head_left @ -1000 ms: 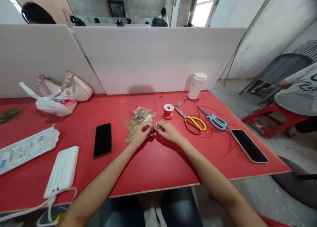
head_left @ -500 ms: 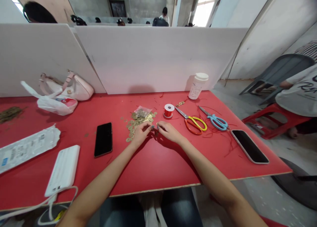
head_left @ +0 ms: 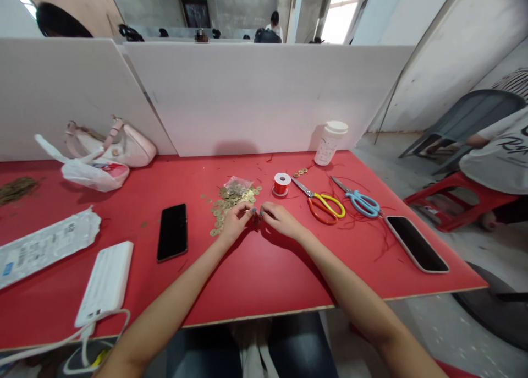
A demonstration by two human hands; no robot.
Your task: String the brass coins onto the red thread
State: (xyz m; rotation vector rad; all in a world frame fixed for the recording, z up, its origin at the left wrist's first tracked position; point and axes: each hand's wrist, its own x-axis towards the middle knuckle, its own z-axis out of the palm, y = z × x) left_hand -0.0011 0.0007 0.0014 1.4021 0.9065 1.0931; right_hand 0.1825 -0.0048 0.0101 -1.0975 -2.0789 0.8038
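My left hand and my right hand meet over the red table, fingertips pinched and nearly touching. Between them hangs a small dark brassy piece that looks like a holed coin. My left fingers are closed on it; what my right fingers pinch is too small to make out. Just beyond my left hand lies a pile of brass coins with holes, a clear plastic bag on top. A spool of red cord stands beyond my right hand.
Scissors with red and yellow handles, blue-handled scissors and loose red cord lie rightward. A lidded cup stands by the white partition. Phones flank my arms. A white power bank sits left, cable attached.
My right fingertips have shifted slightly left, closer to my left fingertips. A small golden spot by the right fingertips no longer shows. The things on the table stay put.
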